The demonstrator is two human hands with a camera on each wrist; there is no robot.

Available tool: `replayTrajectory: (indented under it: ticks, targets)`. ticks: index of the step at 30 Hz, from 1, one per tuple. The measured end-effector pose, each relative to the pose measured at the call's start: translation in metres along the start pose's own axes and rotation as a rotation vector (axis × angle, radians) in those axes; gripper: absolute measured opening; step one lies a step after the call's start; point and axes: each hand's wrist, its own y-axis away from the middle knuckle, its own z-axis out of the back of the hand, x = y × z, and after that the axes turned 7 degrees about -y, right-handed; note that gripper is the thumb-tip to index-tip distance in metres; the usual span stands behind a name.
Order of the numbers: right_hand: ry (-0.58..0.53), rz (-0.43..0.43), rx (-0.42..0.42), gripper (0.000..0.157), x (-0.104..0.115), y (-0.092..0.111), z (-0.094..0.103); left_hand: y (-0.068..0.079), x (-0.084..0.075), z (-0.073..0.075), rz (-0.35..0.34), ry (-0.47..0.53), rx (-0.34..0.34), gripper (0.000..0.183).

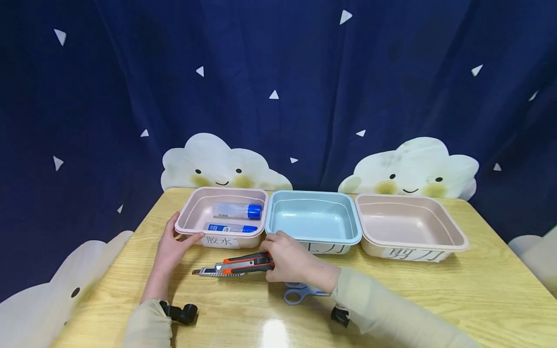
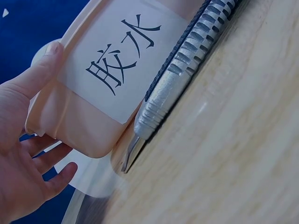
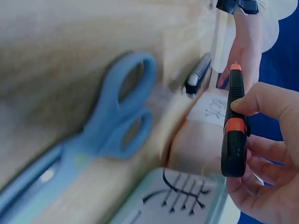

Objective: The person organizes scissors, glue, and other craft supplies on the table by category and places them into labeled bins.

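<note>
My right hand (image 1: 291,261) pinches a black and orange utility knife (image 3: 236,126) between thumb and fingers, in front of the blue bin (image 1: 313,240). Under it a silver utility knife (image 2: 187,56) with a ridged side lies on the table, its tip to the left. At the left pink bin (image 1: 187,229), my left hand (image 1: 171,246) holds the front corner, thumb on the front rim and fingers round the side. Inside that bin lie a clear glue bottle (image 1: 232,210) and a blue-labelled glue tube (image 1: 228,228). Blue scissors (image 3: 79,149) lie below my right hand, partly hidden in the head view.
A second pink bin (image 1: 459,239) stands to the right, in a row with the others. Each bin carries a white paper label with Chinese characters. The wooden table (image 1: 235,314) ends at the back against a dark blue curtain (image 1: 304,63) printed with clouds.
</note>
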Motion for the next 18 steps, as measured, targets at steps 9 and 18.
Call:
replayTrajectory:
  ticks: [9,18]
  targets:
    - [-0.006,0.033,-0.102,0.035,-0.016,-0.002,0.028,0.001,0.000,0.001,0.006,0.012,0.006,0.100]
    - [-0.017,0.004,-0.139,0.033,-0.037,0.000,0.050,0.000,0.001,0.002,0.008,-0.010,0.004,0.101]
